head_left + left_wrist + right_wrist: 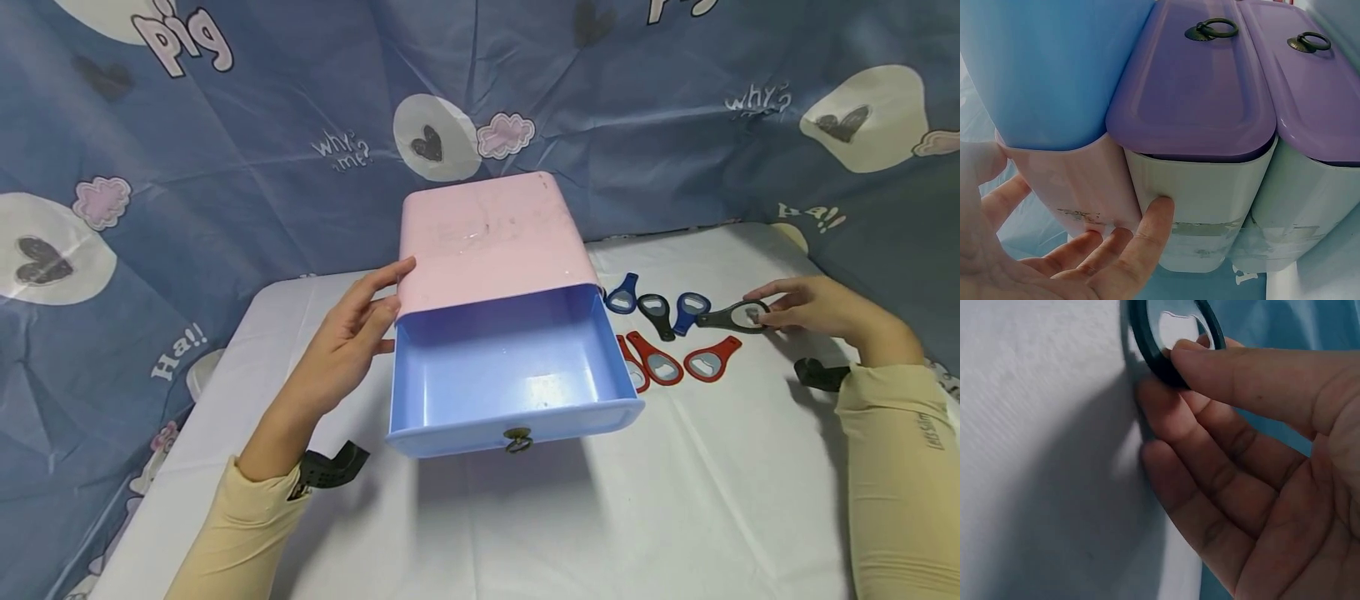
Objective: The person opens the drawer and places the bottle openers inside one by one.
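Note:
A pink-topped drawer cabinet (487, 237) stands mid-table, its top blue drawer (517, 421) pulled out and nothing visible inside. My left hand (333, 354) touches the cabinet's left side with spread, bent fingers. In the left wrist view those fingers (1157, 228) lie against the pink and pale green casings. To the right, my right hand (821, 312) pinches a black bottle opener (717, 319) by its round head between thumb and fingers. The right wrist view shows the opener's dark rim (1141, 331) close to the white cloth.
Several bottle openers lie right of the cabinet: blue ones (682, 321), a black one (660, 325) and red ones (663, 367). Two purple drawers (1191, 94) with ring pulls are pushed in below the blue one. A blue patterned curtain (300, 100) hangs behind the table.

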`<state>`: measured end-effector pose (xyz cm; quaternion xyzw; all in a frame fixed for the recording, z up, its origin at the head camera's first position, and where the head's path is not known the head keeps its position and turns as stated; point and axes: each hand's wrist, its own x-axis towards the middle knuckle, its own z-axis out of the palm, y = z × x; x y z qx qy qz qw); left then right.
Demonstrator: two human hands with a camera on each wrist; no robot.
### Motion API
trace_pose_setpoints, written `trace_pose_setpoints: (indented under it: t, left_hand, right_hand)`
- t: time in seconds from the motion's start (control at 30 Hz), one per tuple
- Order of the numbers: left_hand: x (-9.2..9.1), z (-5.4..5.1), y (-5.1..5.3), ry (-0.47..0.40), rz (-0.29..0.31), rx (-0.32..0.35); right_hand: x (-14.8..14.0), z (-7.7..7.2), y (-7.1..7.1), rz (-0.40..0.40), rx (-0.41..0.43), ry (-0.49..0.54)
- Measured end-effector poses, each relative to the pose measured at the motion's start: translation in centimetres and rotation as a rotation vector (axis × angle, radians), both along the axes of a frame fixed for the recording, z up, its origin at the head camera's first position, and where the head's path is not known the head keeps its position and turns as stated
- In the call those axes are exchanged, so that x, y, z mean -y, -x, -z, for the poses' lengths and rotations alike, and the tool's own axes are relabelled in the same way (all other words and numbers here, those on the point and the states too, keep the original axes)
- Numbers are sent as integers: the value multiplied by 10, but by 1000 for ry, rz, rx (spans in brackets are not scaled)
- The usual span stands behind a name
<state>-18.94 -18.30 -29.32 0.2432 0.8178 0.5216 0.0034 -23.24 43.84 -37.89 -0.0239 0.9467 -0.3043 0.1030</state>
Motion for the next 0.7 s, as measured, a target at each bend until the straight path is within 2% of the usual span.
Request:
trace_pose_setpoints:
  t: [0.1, 0.27, 0.5, 0.7]
  left_hand:
    - [1, 0, 0, 6, -6, 1]
    - [0, 0, 0, 0, -1, 1]
    - [1, 0, 1, -21, 3, 6]
    - [0, 0, 0, -25, 5, 21]
  right_hand:
    - [-3, -2, -4, 14, 18, 49]
    - [-6, -9, -10, 35, 12, 43]
    - [-5, -19, -12, 42, -48, 109]
    - [-2, -29, -16, 54, -72, 102]
